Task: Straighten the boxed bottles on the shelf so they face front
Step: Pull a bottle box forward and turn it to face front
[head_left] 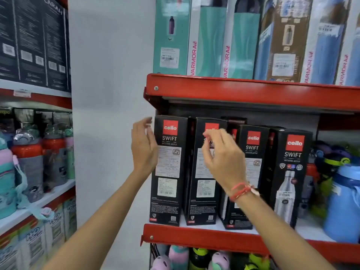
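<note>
Several tall black Cello Swift bottle boxes stand in a row on the red shelf [204, 235]. The leftmost box [169, 170] and the second box [202, 193] show label sides. A third box [253, 152] stands behind my wrist, and the rightmost box [290, 172] shows a steel bottle picture. My left hand [143, 147] hovers open just off the left edge of the leftmost box, not touching it. In front of the second box's upper part my right hand [220, 154] floats with fingers loosely curled, holding nothing.
An upper red shelf [233, 92] carries teal and blue Varmora boxes. A blue jug [342, 203] and loose bottles sit right of the black boxes. A white pillar [109, 114] stands to the left, with another rack of kids' bottles [29, 156] beyond.
</note>
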{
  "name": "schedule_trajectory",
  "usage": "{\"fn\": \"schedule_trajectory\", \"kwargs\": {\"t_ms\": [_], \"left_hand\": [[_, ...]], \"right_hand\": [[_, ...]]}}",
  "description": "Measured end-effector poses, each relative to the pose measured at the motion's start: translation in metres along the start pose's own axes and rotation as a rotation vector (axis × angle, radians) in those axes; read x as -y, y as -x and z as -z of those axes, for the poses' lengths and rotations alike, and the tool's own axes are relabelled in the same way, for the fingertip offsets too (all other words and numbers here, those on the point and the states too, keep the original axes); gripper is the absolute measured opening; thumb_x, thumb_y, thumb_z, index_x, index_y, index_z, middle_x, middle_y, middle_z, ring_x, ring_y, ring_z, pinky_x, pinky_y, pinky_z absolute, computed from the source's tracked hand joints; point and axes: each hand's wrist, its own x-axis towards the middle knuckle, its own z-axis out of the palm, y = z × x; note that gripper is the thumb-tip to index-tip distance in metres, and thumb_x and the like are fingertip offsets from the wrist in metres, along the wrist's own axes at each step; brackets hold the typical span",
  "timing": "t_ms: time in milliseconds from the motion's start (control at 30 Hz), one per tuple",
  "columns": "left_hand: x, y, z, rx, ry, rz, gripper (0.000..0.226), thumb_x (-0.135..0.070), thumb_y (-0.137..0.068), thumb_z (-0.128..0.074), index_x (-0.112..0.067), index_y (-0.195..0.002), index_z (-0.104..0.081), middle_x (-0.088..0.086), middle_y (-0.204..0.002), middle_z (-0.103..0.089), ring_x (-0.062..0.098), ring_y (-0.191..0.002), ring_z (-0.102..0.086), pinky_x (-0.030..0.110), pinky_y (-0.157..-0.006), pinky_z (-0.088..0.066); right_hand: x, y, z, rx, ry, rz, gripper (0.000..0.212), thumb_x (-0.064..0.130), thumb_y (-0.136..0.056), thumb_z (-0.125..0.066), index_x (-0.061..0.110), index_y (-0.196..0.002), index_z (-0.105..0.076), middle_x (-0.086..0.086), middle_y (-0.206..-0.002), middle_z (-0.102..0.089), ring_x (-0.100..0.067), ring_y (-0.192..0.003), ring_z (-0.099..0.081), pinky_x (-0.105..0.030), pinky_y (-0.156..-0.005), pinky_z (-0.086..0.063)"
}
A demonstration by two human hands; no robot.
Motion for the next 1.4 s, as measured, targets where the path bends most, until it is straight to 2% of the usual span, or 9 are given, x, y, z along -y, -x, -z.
{"fn": "schedule_trajectory", "kwargs": {"t_ms": [133,233,400,533,667,800,1100,1267,1400], "left_hand": [[0.033,0.017,-0.001,0.183,0.071,0.397,0.026,-0.016,-0.1,-0.039,-0.012,-0.12,-0.054,0.003,-0.116,-0.062,0.021,-0.106,-0.059,0.032,-0.087,-0.045],[0.052,0.03,-0.002,0.423,0.137,0.591,0.037,-0.034,-0.102,-0.03,-0.017,-0.123,-0.054,0.0,-0.12,-0.061,0.017,-0.105,-0.057,0.028,-0.086,-0.041],[0.043,0.033,0.004,0.664,0.346,0.735,0.046,-0.048,-0.1,-0.012,-0.046,-0.096,-0.058,-0.024,-0.092,-0.065,-0.008,-0.083,-0.059,0.019,-0.074,-0.043],[0.041,0.024,0.018,0.665,0.37,0.708,0.045,-0.055,-0.097,-0.019,-0.042,-0.109,-0.061,-0.025,-0.095,-0.067,-0.009,-0.085,-0.065,0.017,-0.072,-0.044],[0.046,0.013,0.04,0.625,0.374,0.644,0.059,-0.065,-0.089,-0.033,-0.03,-0.134,-0.051,-0.008,-0.124,-0.063,0.012,-0.113,-0.058,0.042,-0.091,-0.045],[0.037,0.005,0.061,0.61,0.409,0.551,0.033,-0.049,-0.087,-0.052,-0.033,-0.115,-0.059,-0.005,-0.11,-0.066,0.011,-0.101,-0.067,0.028,-0.072,-0.056],[0.021,0.028,0.087,0.804,0.468,0.485,0.094,-0.017,-0.072,-0.079,-0.058,-0.136,-0.023,0.002,-0.118,-0.068,0.021,-0.103,-0.069,0.038,-0.086,-0.057],[0.01,0.05,0.073,0.642,0.353,0.351,0.097,-0.013,-0.073,-0.08,-0.043,-0.145,-0.022,-0.002,-0.126,-0.063,0.017,-0.108,-0.066,0.028,-0.082,-0.059],[0.012,0.054,0.052,0.557,0.24,0.264,0.097,-0.019,-0.074,-0.08,-0.033,-0.149,-0.021,-0.019,-0.131,-0.055,0.001,-0.115,-0.058,0.028,-0.09,-0.055]], "right_hand": [[0.034,0.035,-0.036,0.216,-0.122,-0.232,0.027,0.022,-0.092,-0.052,0.015,-0.116,-0.06,0.0,-0.108,-0.063,-0.016,-0.087,-0.064,-0.032,-0.075,-0.056],[0.056,0.062,-0.058,0.36,-0.068,-0.339,0.063,0.036,-0.093,-0.049,0.012,-0.147,-0.027,-0.003,-0.137,-0.046,-0.019,-0.119,-0.049,-0.028,-0.094,-0.045],[0.097,0.08,-0.086,0.519,-0.049,-0.552,0.115,0.049,-0.082,-0.062,0.01,-0.147,0.024,-0.015,-0.149,-0.026,-0.029,-0.105,-0.06,-0.036,-0.081,-0.053],[0.11,0.071,-0.093,0.5,-0.066,-0.615,0.126,0.053,-0.076,-0.069,0.006,-0.146,0.025,-0.017,-0.149,-0.02,-0.031,-0.111,-0.057,-0.036,-0.084,-0.052],[0.123,0.063,-0.086,0.467,-0.11,-0.577,0.131,0.065,-0.071,-0.065,0.007,-0.146,0.025,-0.014,-0.151,-0.017,-0.029,-0.12,-0.053,-0.033,-0.084,-0.053],[0.117,0.05,-0.07,0.504,-0.149,-0.575,0.136,0.075,-0.063,-0.062,0.011,-0.146,0.025,-0.009,-0.146,-0.023,-0.029,-0.114,-0.055,-0.038,-0.081,-0.051],[0.039,0.043,-0.031,0.786,-0.71,-0.537,0.135,0.057,-0.059,-0.079,0.034,-0.145,0.022,0.012,-0.158,-0.017,-0.005,-0.141,-0.023,-0.029,-0.115,-0.024],[0.03,0.029,-0.022,0.847,-0.795,-0.489,0.118,0.036,-0.073,-0.079,0.039,-0.148,0.012,0.033,-0.137,-0.036,0.005,-0.127,-0.04,-0.014,-0.101,-0.032],[0.036,0.022,-0.037,0.706,-0.696,-0.447,0.114,0.029,-0.077,-0.077,0.038,-0.149,0.01,0.013,-0.134,-0.056,-0.006,-0.118,-0.056,-0.028,-0.104,-0.042]]}}
